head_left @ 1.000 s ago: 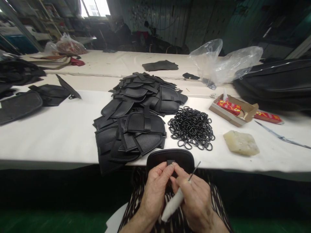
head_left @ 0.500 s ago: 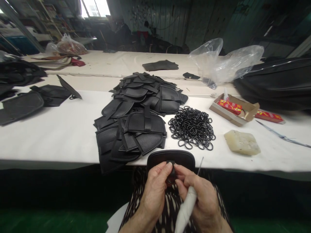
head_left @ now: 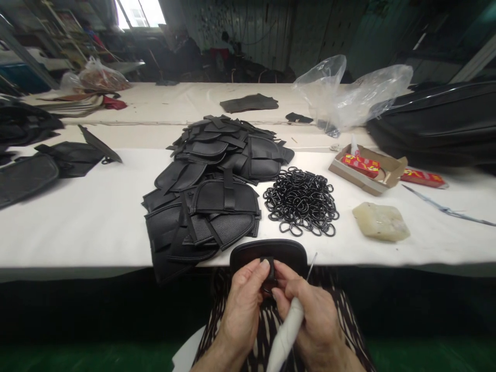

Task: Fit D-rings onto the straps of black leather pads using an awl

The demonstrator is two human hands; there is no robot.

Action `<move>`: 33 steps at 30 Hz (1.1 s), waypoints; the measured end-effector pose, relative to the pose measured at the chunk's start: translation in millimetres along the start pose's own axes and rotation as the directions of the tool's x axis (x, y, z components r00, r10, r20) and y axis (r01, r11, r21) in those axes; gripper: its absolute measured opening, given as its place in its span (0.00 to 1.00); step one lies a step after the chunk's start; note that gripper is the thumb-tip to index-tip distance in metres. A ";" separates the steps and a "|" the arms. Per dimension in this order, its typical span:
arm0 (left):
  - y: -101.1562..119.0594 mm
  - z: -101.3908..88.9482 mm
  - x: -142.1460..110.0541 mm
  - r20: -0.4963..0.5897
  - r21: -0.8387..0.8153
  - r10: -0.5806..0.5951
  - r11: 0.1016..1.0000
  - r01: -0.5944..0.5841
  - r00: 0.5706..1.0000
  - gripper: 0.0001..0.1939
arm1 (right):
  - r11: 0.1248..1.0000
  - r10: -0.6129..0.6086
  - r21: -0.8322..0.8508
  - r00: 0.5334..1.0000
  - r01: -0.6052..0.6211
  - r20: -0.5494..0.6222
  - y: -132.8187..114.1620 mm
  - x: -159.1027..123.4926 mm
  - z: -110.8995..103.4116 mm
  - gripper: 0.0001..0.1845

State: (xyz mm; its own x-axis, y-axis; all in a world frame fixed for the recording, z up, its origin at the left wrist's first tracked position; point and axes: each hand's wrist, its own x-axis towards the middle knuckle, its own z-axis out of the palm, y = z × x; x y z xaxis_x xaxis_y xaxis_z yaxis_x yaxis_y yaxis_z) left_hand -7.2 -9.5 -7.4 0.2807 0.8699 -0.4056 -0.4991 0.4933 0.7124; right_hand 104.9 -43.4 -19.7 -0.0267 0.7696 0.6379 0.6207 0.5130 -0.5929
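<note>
A black leather piece with a rounded, stitched edge (head_left: 287,249) leans against the table's front edge, above my lap. My left hand (head_left: 244,294) is closed on it, thumb pressing its short black strap (head_left: 267,268). My right hand (head_left: 312,307) pinches the other side of the strap with thumb and forefinger. Tucked in that same hand is an awl with a white wrapped handle (head_left: 287,330), its thin metal tip pointing up and away. Part of a black ring shows under the strap, mostly covered by fingers. Beyond lies a heap of black D-rings (head_left: 302,199).
Stacked black leather pieces (head_left: 205,201) lie left of the rings, some overhanging the front edge. To the right are a yellowish wax-like block (head_left: 382,222), a cardboard box (head_left: 366,173) with red packets, and tweezers-like metal tool (head_left: 445,209). A clear plastic bag (head_left: 352,98) stands behind.
The view has shifted slightly, so the table's contents sit a little further left. Both hands keep their hold on the leather piece, with the fingers at the strap moving only slightly.
</note>
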 end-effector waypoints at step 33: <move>-1.9 -2.5 -0.8 -0.117 0.215 0.052 0.976 -0.026 0.992 0.13 | 0.974 -0.093 -0.208 0.996 0.090 -0.003 -3.3 -1.1 6.0 0.09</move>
State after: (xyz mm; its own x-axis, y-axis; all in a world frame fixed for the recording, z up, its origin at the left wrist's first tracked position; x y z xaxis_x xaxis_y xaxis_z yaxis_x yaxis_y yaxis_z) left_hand -8.5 -11.1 -9.9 0.1565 0.8881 -0.4322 -0.3182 0.4596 0.8292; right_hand 98.1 -43.7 -21.4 -0.0815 0.7175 0.6918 0.7652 0.4898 -0.4178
